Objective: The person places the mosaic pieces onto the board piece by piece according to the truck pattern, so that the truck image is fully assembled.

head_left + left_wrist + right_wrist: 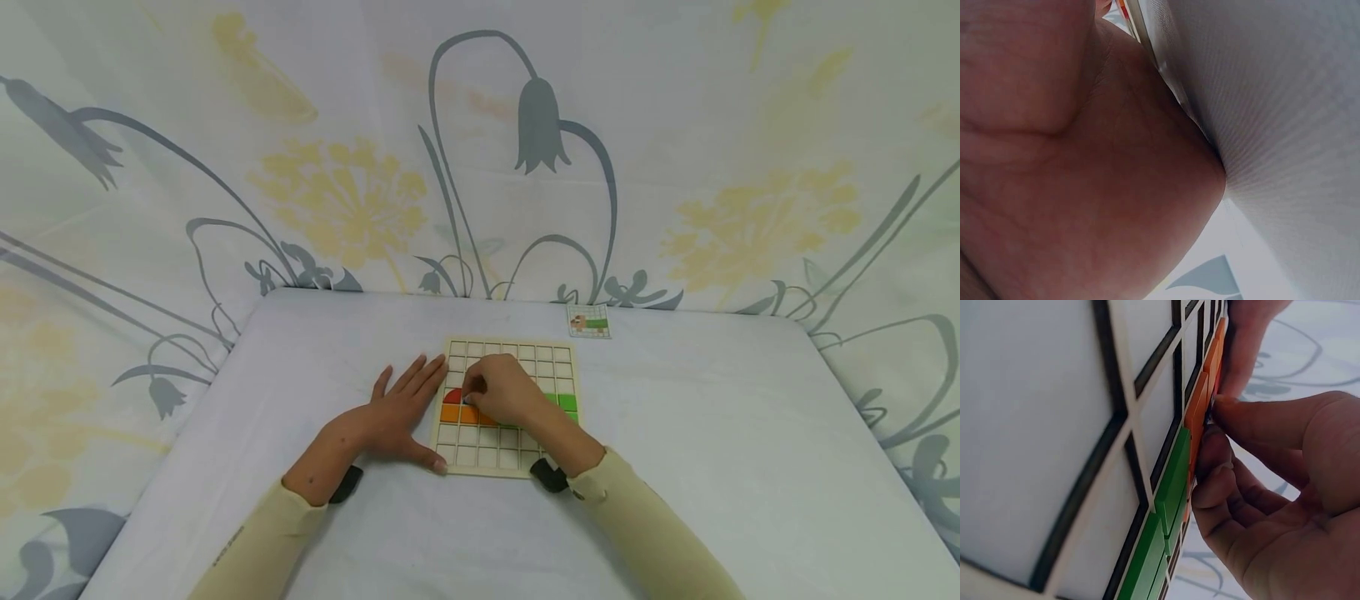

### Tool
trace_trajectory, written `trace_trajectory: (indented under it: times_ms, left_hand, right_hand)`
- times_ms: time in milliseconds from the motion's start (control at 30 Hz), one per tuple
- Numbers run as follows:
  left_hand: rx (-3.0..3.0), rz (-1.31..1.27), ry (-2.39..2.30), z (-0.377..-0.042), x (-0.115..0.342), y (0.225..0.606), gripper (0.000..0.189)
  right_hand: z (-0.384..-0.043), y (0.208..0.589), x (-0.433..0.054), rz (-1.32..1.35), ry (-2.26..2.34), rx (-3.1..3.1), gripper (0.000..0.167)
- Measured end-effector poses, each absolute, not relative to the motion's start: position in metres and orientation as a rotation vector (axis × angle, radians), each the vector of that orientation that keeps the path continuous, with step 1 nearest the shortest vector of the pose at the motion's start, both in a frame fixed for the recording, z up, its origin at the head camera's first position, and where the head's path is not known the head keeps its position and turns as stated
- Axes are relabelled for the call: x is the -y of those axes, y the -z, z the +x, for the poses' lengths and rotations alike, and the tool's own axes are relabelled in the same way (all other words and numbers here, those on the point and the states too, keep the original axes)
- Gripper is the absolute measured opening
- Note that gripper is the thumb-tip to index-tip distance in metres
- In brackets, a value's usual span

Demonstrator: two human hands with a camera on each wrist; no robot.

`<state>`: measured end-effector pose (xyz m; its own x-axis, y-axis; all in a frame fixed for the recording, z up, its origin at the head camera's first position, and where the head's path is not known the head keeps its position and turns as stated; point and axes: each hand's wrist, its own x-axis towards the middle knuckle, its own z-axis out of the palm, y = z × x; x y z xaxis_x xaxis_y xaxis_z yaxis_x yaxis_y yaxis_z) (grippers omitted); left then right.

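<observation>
A pale wooden grid board (487,472) lies on the white-covered table. My left hand (397,417) rests flat at its left side, fingers spread, with fingertips and thumb at the board's edge. Over the grid's middle left, my right hand (502,388) pinches a small dark piece (1209,415) between thumb and fingers; most of that piece is hidden. Beside those fingertips sits a rounded red piece (453,396). Orange tiles (450,413) fill cells in the row below, and green tiles (567,402) sit at the right, partly behind the right hand.
A small picture card (589,322) with a gridded red, brown and green figure lies beyond the board's upper right corner. Behind the table (712,433) hangs a flower-patterned cloth (660,125). Black wrist devices (550,476) show under both forearms.
</observation>
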<state>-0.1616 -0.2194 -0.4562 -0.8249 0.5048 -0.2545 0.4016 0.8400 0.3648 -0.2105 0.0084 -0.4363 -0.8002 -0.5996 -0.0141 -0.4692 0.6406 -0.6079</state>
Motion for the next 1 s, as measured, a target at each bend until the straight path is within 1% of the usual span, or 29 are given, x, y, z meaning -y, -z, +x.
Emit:
trace_trajectory:
  times_ms: [667,833,1000]
  left_hand:
    - [-2.678,0.676,-0.414,-0.161,0.218,0.455,0.142]
    - [-2.680,0.666,-0.407,-0.161,0.217,0.455,0.143]
    - [-2.684,0.650,-0.402,-0.162,0.217,0.456,0.144]
  right_hand:
    - [-0.211,0.435,-0.011,-1.023,0.875,-2.659,0.017]
    - [-0.208,0.428,-0.025,-0.988,0.933,-2.668,0.012]
    - [-0.201,0.420,-0.052,-0.980,0.952,-2.701,0.010]
